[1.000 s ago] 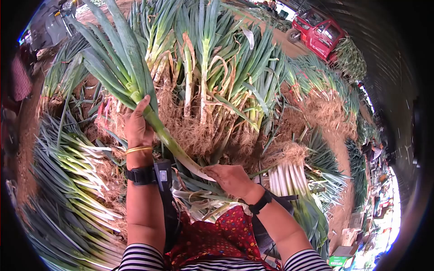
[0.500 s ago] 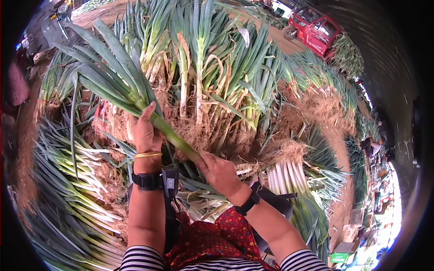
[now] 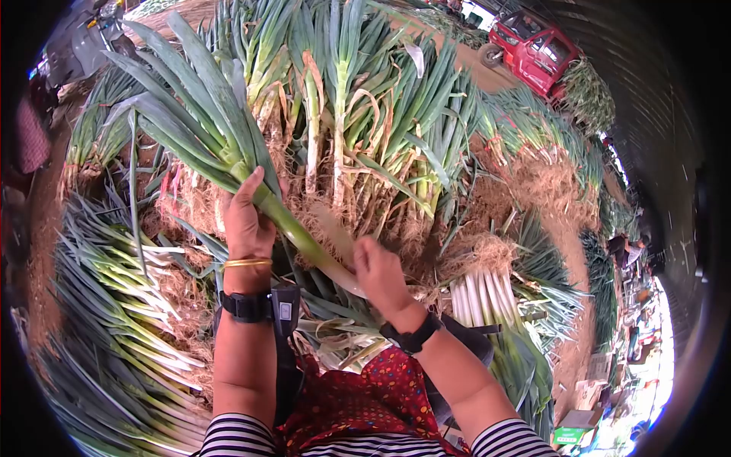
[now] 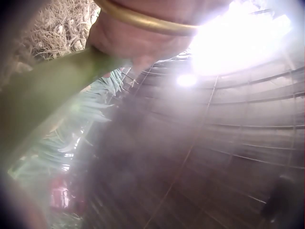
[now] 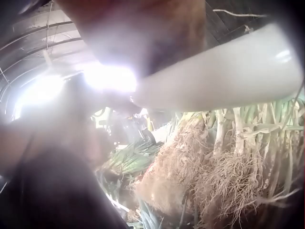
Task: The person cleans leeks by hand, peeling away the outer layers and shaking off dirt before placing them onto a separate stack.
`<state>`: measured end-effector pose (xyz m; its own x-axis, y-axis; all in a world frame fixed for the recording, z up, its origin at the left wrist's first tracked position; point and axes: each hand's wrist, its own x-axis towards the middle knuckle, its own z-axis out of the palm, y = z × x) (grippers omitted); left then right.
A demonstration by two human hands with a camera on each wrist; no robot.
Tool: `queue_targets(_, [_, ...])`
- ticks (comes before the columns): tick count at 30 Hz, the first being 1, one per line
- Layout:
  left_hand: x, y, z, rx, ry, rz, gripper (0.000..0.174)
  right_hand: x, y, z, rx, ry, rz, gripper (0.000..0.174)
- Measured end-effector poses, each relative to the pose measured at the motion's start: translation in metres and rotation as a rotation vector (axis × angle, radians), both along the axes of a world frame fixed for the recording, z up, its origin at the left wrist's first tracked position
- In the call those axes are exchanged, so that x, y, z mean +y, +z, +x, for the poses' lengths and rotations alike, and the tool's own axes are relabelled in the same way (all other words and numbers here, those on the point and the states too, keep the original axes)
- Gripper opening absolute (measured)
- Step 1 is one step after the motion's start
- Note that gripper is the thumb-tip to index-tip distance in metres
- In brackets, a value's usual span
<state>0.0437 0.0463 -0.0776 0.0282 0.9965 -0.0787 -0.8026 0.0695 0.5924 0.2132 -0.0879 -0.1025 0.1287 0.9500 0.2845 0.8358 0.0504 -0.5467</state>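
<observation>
My left hand [image 3: 250, 217] grips a thick leek [image 3: 293, 228] below its fan of green leaves; thumb and fingers wrap the pale green stem. The leek slants down to the right, leaves up and left, white end low at the right hand. My right hand [image 3: 384, 278] has curled fingers beside that white end. A blurred, pale brown strip of skin [image 3: 333, 231] shows at its fingertips. In the right wrist view the white shank [image 5: 224, 74] passes close under the hand. The left wrist view shows the green stem [image 4: 52, 86] running into the left hand.
Rooted leeks [image 3: 335, 145] stand in a row ahead. Cleaned leeks [image 3: 129, 305] lie piled at left; a white-stemmed bundle [image 3: 487, 297] lies at right. Loose leaves [image 3: 343, 343] lie before the lap. A red vehicle [image 3: 533, 53] stands far right.
The right hand held the leek's white end, slid up its stem, then came off to the right with curled fingers. The left hand keeps its grip, shifted slightly right and down.
</observation>
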Motion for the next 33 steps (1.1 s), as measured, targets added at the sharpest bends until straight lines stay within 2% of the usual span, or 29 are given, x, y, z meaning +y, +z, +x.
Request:
queue_targets(1, [-0.002, 0.006, 0.001, -0.075, -0.022, -0.019, 0.024, 0.002, 0.002, 0.004, 0.000, -0.003, -0.002, 0.010])
queue_targets(3, [-0.004, 0.013, 0.001, -0.149, -0.047, -0.038, 0.024, 0.007, 0.010, 0.014, 1.336, -0.298, -0.206, 0.013])
queue_targets(5, [-0.003, 0.013, 0.001, -0.045, -0.059, -0.008, 0.026, -0.001, 0.014, 0.024, 1.374, -0.364, -0.192, 0.017])
queue_targets(7, [0.005, 0.009, 0.000, 0.043, -0.012, 0.004, 0.028, -0.015, 0.028, 0.025, 1.403, -0.220, -0.277, 0.015])
queue_targets(9, [0.014, 0.007, -0.004, 0.132, 0.035, 0.024, 0.030, -0.031, 0.046, 0.017, 1.391, -0.219, -0.314, 0.014])
queue_targets(11, [0.020, 0.007, -0.009, 0.186, 0.064, 0.016, 0.031, -0.049, 0.055, 0.017, 1.344, -0.005, -0.306, 0.014])
queue_targets(13, [0.023, 0.009, -0.011, 0.177, 0.071, 0.007, 0.030, -0.069, 0.070, 0.014, 1.324, -0.008, -0.291, 0.013])
queue_targets(15, [0.036, -0.003, -0.022, 0.026, -0.022, 0.038, 0.032, -0.088, 0.083, 0.013, 1.147, -0.068, -0.238, 0.014])
queue_targets(16, [0.041, -0.006, -0.027, 0.028, -0.065, 0.008, 0.033, -0.096, 0.086, 0.010, 1.035, -0.051, -0.139, 0.016])
queue_targets(17, [0.044, -0.011, -0.028, 0.028, -0.070, 0.007, 0.033, -0.105, 0.094, 0.006, 1.036, -0.056, -0.138, 0.016])
queue_targets(19, [0.044, -0.008, -0.026, -0.062, -0.064, 0.003, 0.032, -0.123, 0.108, 0.002, 1.287, -0.119, -0.147, 0.018])
queue_targets(21, [0.044, -0.009, -0.025, -0.089, -0.058, -0.027, 0.032, -0.137, 0.102, 0.004, 1.220, -0.038, -0.070, 0.022])
queue_targets(23, [0.057, -0.025, -0.040, -0.020, -0.084, -0.012, 0.032, -0.153, 0.097, 0.008, 0.610, -0.048, 0.394, 0.024])
queue_targets(25, [0.073, -0.035, -0.068, 0.061, -0.002, -0.019, 0.031, -0.210, 0.092, 0.044, 0.800, -0.417, 0.463, 0.023])
queue_targets(26, [0.079, -0.039, -0.079, 0.043, 0.035, -0.003, 0.031, -0.199, 0.125, 0.035, 1.402, -0.122, 0.383, 0.027])
queue_targets(27, [0.080, -0.042, -0.084, 0.029, 0.064, 0.010, 0.032, -0.201, 0.108, 0.055, 1.458, 0.142, 0.303, 0.028])
queue_targets(29, [0.075, -0.036, -0.081, -0.013, 0.119, 0.001, 0.033, -0.182, 0.093, 0.064, 0.540, -0.105, -0.219, 0.028])
queue_targets(30, [0.069, -0.030, -0.077, 0.023, 0.131, 0.004, 0.029, -0.152, 0.106, 0.052, -0.086, -0.031, -0.106, 0.023])
queue_targets(32, [0.062, -0.025, -0.071, 0.053, 0.154, 0.012, 0.027, -0.125, 0.095, 0.051, -0.295, -0.034, 0.030, 0.031])
queue_targets(33, [0.061, -0.026, -0.071, 0.082, 0.155, 0.009, 0.027, -0.113, 0.093, 0.050, -0.297, -0.028, 0.035, 0.031])
